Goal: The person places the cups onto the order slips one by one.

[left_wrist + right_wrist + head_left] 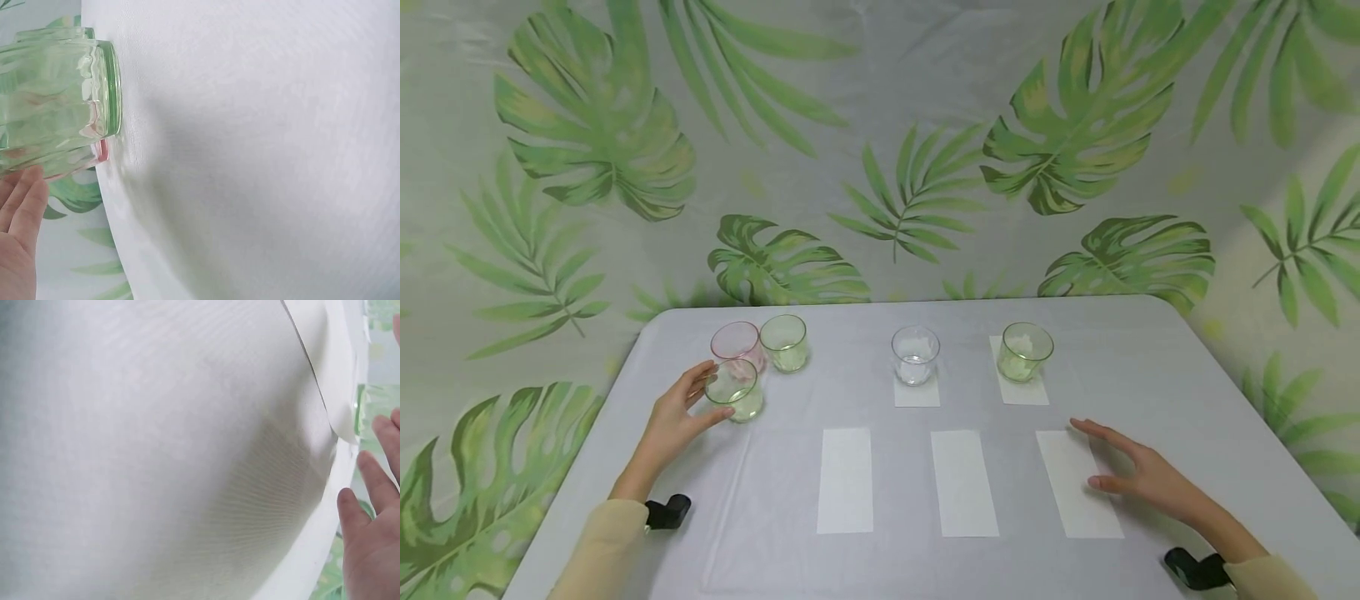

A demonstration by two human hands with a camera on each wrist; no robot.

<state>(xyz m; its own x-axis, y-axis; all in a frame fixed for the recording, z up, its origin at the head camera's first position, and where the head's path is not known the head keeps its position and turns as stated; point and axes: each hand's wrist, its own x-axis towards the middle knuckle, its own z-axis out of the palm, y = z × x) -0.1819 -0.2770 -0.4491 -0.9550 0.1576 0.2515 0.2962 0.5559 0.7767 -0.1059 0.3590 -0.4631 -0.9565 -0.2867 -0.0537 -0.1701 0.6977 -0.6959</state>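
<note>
In the head view my left hand (673,421) reaches around a pale green glass (745,404) at the table's left, its thumb at the near side and its fingers at the far left side. In the left wrist view, fairly straight fingers (28,209) lie beside that glass (56,94); whether they press on it I cannot tell. A pink-tinted glass (730,340) and another green glass (785,346) stand just behind. My right hand (1157,479) hovers with spread fingers over the right-hand white paper strip (1075,492), holding nothing.
A clear glass (915,358) stands on a paper strip (917,396) at the back middle. Right of it, a green glass (1025,354) stands on another strip (1028,393). Two more strips, one at left (846,483) and one in the middle (965,487), lie nearer. A leaf-patterned cloth (910,167) hangs behind.
</note>
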